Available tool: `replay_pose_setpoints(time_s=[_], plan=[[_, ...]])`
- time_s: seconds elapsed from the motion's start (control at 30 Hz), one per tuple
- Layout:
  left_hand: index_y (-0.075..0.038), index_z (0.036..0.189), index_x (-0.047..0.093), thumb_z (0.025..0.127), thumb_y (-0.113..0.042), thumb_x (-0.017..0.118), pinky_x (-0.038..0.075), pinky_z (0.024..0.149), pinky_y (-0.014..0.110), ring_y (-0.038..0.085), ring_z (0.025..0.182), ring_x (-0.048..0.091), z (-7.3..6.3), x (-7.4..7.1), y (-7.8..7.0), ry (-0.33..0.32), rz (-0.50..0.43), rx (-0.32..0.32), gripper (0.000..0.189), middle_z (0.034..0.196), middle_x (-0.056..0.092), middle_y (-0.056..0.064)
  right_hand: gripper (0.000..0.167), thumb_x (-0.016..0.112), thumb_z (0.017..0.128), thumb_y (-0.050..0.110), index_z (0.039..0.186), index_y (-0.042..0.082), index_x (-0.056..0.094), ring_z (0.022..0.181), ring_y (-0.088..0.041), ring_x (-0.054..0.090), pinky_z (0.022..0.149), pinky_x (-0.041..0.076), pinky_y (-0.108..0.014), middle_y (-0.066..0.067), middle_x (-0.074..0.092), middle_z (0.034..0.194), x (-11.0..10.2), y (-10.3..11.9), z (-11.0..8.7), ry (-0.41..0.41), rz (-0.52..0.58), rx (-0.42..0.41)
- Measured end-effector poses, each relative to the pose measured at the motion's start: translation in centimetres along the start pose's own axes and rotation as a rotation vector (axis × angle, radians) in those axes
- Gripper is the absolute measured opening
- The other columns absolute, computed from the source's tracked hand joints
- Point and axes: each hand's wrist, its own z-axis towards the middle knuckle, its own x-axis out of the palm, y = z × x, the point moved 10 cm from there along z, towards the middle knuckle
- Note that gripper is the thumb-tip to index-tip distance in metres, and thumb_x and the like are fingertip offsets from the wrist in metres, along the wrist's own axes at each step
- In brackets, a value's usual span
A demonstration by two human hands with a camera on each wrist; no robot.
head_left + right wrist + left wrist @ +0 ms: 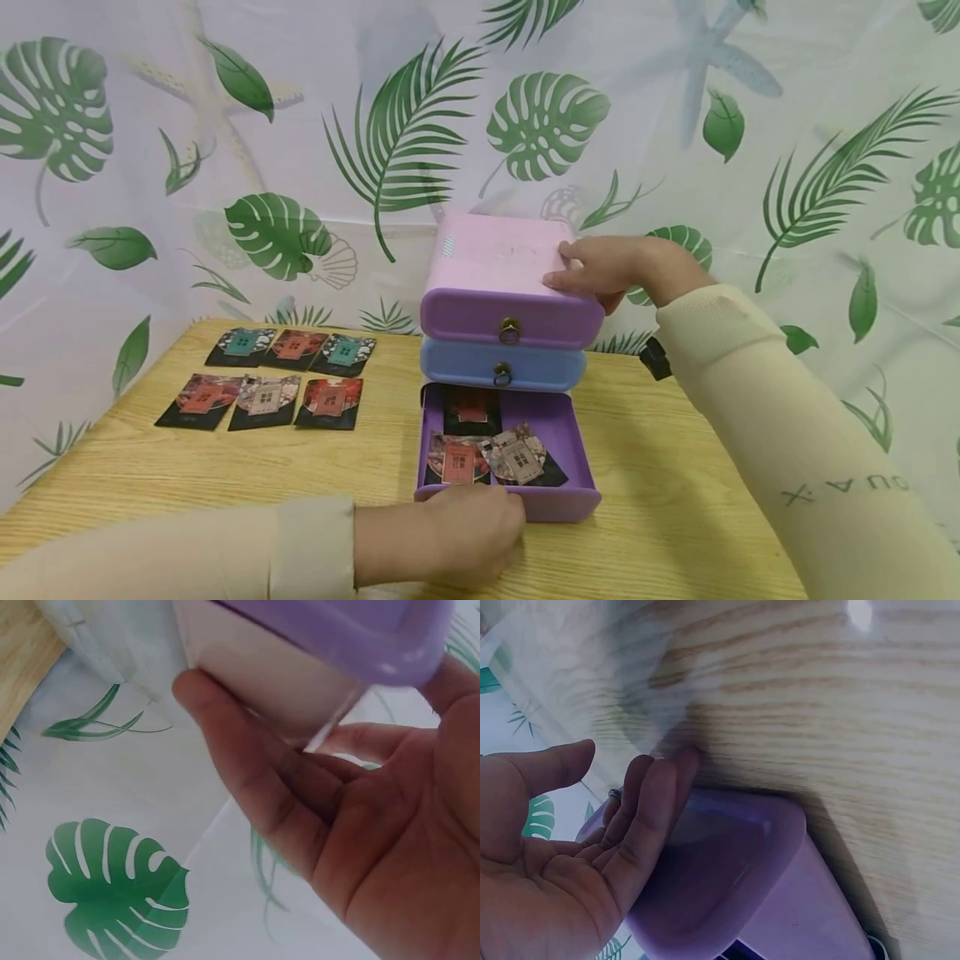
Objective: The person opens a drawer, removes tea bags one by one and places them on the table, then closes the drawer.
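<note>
A stacked drawer unit (495,254) has a pink top, purple and blue drawer fronts and an extended bottom drawer (585,467). Inside it lie several dark cards or packets, one a pale patterned packet (521,457). Low at the drawer's front is my left hand (468,533). The left wrist view shows its lightly bent fingers (649,810) against the purple front, thumb apart. My right hand (607,267) holds the unit's upper right edge, with digits on the top and others along its side (262,690). The right thumb is partly hidden in the right wrist view.
Several similar packets (262,400) lie in two rows on the wooden table (390,442), left of the unit. Behind stands a leaf-patterned cloth (300,150). Brass ring pulls (509,332) hang on the two upper drawers. A small black object (656,359) is near the right sleeve.
</note>
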Motion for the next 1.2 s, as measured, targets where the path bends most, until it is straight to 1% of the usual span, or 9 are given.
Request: replay_pose_setpoints(time_s=[0.07,0.13,0.2,0.4,0.53,0.73,0.87,1.03,1.2], plan=[[-0.014,0.081,0.062,0.094,-0.030,0.063,0.055,0.063,0.022,0.008,0.069,0.062,0.0,0.1,0.0,0.009,0.010,-0.009,0.020,0.076,0.059,-0.004,0.068,0.047,0.103,0.046,0.142,-0.010,0.038,0.075,-0.020,0.073,0.091,0.055,-0.043,-0.018,0.068,0.102,0.0,-0.4,0.0,0.005,0.047,0.016],[-0.014,0.081,0.063,0.093,-0.029,0.064,0.055,0.063,0.023,0.008,0.069,0.062,0.0,0.1,0.0,0.015,0.011,-0.017,0.019,0.076,0.059,-0.004,0.062,0.051,0.101,0.048,0.128,-0.008,0.048,0.076,-0.021,0.073,0.083,0.058,-0.041,-0.017,0.069,0.099,-0.1,-0.8,0.1,0.001,0.086,0.040],[-0.015,0.081,0.063,0.092,-0.029,0.064,0.055,0.063,0.023,0.007,0.069,0.062,0.0,0.0,-0.1,0.012,0.010,-0.012,0.018,0.076,0.059,-0.004,0.060,0.053,0.099,0.051,0.116,-0.006,0.053,0.075,-0.022,0.074,0.086,0.056,-0.042,-0.016,0.072,0.093,-0.2,-1.0,0.0,-0.011,0.075,0.072],[-0.015,0.080,0.061,0.091,-0.029,0.066,0.054,0.058,0.024,0.007,0.068,0.060,-0.1,0.1,-0.4,0.023,-0.008,-0.018,0.018,0.077,0.059,-0.004,0.062,0.057,0.096,0.055,0.115,-0.004,0.051,0.074,-0.020,0.075,0.091,0.054,-0.044,-0.014,0.072,0.092,-0.7,-1.3,-0.4,-0.025,0.038,0.180],[-0.016,0.079,0.061,0.091,-0.029,0.067,0.054,0.056,0.024,0.007,0.069,0.060,-0.3,0.3,-0.7,0.045,-0.032,-0.022,0.019,0.076,0.058,-0.005,0.059,0.057,0.096,0.056,0.107,-0.002,0.054,0.071,-0.017,0.072,0.078,0.055,-0.036,-0.011,0.071,0.085,-0.8,-1.3,-0.6,-0.030,-0.002,0.204],[-0.017,0.076,0.060,0.089,-0.028,0.069,0.051,0.049,0.024,0.005,0.064,0.059,-0.5,0.3,-1.2,0.029,-0.047,-0.015,0.020,0.074,0.057,-0.006,0.057,0.056,0.095,0.058,0.097,0.001,0.055,0.061,-0.015,0.058,0.061,0.046,-0.030,-0.005,0.057,0.072,-0.7,-1.5,-0.7,-0.063,-0.039,0.214],[-0.018,0.073,0.062,0.086,-0.027,0.072,0.049,0.048,0.023,0.004,0.062,0.058,-0.6,0.3,-1.4,0.011,-0.062,0.011,0.019,0.074,0.058,-0.007,0.057,0.054,0.096,0.057,0.096,0.001,0.056,0.060,-0.015,0.054,0.064,0.044,-0.031,-0.003,0.050,0.069,-0.5,-1.4,-0.6,-0.064,-0.045,0.198],[-0.017,0.075,0.064,0.084,-0.030,0.074,0.048,0.048,0.022,0.003,0.060,0.057,-0.7,0.4,-1.5,0.017,-0.068,0.026,0.019,0.075,0.059,-0.007,0.059,0.050,0.098,0.058,0.099,-0.001,0.059,0.062,-0.014,0.054,0.075,0.044,-0.035,-0.002,0.055,0.065,-0.4,-1.1,-0.5,-0.056,-0.066,0.165],[-0.016,0.078,0.065,0.087,-0.038,0.074,0.046,0.047,0.022,0.002,0.058,0.054,-0.9,0.5,-1.7,0.037,-0.083,0.046,0.025,0.074,0.058,-0.008,0.059,0.051,0.098,0.056,0.102,-0.002,0.059,0.061,-0.014,0.052,0.074,0.043,-0.034,-0.001,0.054,0.064,-0.3,-1.1,-0.3,-0.058,-0.048,0.154]])
